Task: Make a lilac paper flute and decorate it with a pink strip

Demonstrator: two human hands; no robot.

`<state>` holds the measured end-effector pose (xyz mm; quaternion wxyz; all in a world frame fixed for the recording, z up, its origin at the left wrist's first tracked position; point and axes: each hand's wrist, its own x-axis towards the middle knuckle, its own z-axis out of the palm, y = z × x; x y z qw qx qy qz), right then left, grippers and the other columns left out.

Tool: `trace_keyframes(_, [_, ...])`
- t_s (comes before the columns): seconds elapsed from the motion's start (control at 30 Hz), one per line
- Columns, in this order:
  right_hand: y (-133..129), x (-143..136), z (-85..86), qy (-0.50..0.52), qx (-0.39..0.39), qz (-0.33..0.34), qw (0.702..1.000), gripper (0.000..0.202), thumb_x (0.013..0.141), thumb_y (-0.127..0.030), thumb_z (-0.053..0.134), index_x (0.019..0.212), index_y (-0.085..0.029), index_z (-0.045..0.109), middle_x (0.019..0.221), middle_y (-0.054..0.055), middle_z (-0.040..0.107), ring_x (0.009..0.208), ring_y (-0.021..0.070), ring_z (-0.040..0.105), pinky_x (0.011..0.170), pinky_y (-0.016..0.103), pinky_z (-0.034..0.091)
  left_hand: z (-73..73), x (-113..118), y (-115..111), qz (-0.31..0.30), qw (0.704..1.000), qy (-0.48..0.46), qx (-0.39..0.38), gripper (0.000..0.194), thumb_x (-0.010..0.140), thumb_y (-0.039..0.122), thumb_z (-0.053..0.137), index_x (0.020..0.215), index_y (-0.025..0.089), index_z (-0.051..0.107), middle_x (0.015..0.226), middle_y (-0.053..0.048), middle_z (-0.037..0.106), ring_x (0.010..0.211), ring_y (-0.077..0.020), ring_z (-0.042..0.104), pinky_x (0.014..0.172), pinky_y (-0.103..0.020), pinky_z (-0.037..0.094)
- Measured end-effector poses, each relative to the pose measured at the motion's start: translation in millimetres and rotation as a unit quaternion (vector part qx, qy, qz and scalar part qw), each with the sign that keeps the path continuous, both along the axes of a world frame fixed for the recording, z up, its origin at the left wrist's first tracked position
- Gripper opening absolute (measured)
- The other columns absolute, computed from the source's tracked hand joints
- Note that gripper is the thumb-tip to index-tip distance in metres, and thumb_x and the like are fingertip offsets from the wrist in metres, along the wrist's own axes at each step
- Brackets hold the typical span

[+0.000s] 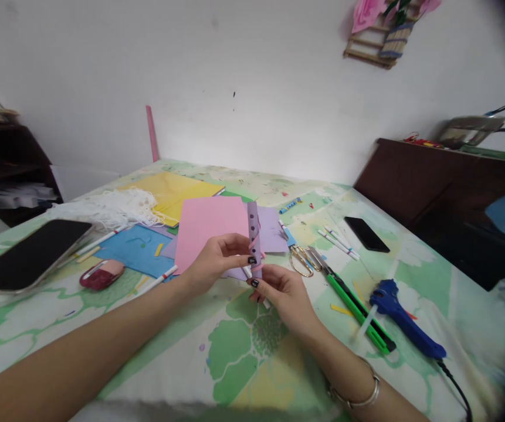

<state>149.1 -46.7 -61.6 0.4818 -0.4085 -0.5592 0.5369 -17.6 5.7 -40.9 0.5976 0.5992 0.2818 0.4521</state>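
Observation:
Both hands hold a narrow purple paper strip (253, 225) with dark dots, upright above the table. A thin pink strip crosses its surface. My left hand (219, 258) pinches it from the left with thumb and fingers. Lower down, my right hand (282, 290) grips its bottom end, where a white stick partly shows between the fingers. Behind the hands lies a pink sheet (210, 228), with a lilac sheet (272, 228) beside it. Gold-handled scissors (302, 261) rest to the right of the strip.
On the right lie a green box cutter (358, 310), a blue glue gun (406, 322) with a cord, and a phone (366, 234). On the left are white yarn (107, 208), blue sheets (135, 249), a large phone (26, 255) and a dark red item (101, 274). Yellow sheets (177, 190) lie behind.

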Motion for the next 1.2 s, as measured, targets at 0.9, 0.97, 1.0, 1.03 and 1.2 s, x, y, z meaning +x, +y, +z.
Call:
trace_keyframes(0.9, [2,-2,-5.6,-0.036,0.011,-0.031,0.999,0.02,0.071,-0.029,0.066,0.087,-0.016,0.066,0.076,0.003,0.066,0.054,0.0122,0.059,0.053,0.026,0.047,-3.7,2,0,0.016,0.999,-0.034,0.019,0.028,0.066,0.017,0.077,0.091,0.016,0.063,0.089,-0.004,0.07,0.084,-0.016,0.066,0.079,-0.029,0.052])
trace_keyframes(0.97, [3,-2,-6.7,-0.051,0.022,-0.049,0.997,0.019,0.071,-0.027,0.065,0.087,-0.016,0.067,0.075,0.003,0.067,0.054,0.0123,0.059,0.054,0.026,0.047,-3.6,2,-1,0.0,0.999,-0.036,0.023,0.029,0.067,0.016,0.076,0.093,0.015,0.063,0.091,-0.004,0.069,0.086,-0.0167,0.065,0.081,-0.03,0.051])
trace_keyframes(1.0, [4,-1,-7.4,-0.06,0.03,-0.059,0.996,0.018,0.072,-0.027,0.065,0.086,-0.017,0.067,0.074,0.002,0.067,0.055,0.0125,0.059,0.054,0.026,0.047,-3.4,2,-1,-0.01,0.999,-0.038,0.024,0.03,0.067,0.016,0.075,0.095,0.015,0.063,0.092,-0.005,0.069,0.086,-0.0171,0.065,0.082,-0.03,0.05])
trace_keyframes(1.03, [4,-1,-8.2,-0.069,0.038,-0.069,0.994,0.018,0.072,-0.026,0.065,0.086,-0.017,0.068,0.073,0.002,0.067,0.055,0.0128,0.059,0.054,0.026,0.048,-3.0,2,-1,-0.019,0.999,-0.04,0.026,0.031,0.067,0.015,0.074,0.096,0.015,0.063,0.093,-0.005,0.069,0.086,-0.0173,0.065,0.081,-0.03,0.05])
trace_keyframes(1.2, [6,4,-8.6,-0.116,0.081,-0.112,0.984,0.017,0.072,-0.02,0.064,0.088,-0.018,0.069,0.076,0.003,0.071,0.064,0.0166,0.064,0.062,0.029,0.053,4.1,-4,-5,-0.027,0.998,-0.045,0.039,0.029,0.067,0.007,0.063,0.094,0.015,0.066,0.087,-0.005,0.069,0.081,-0.0167,0.064,0.075,-0.027,0.049])
